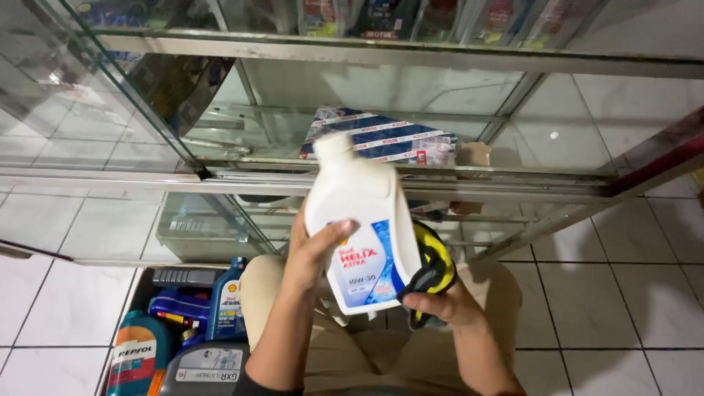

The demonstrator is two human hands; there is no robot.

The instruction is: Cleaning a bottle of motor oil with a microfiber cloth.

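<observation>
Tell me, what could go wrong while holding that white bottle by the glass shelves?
1. The left hand grips the white bottle mostly from one side, so it might slip and drop onto the bottles in the box below.
2. The glass cabinet stands close in front; a swinging bottle could knock its panes.
3. The right hand holds a black and yellow cloth against the bottle, which may loosen the grip.

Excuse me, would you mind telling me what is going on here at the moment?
A person crouching in front of a glass cabinet holds a white bottle up in the left hand. The right hand presses a yellow and black cloth against the bottle's side. Down to the left, a box holds several more bottles, blue, teal and grey.
</observation>
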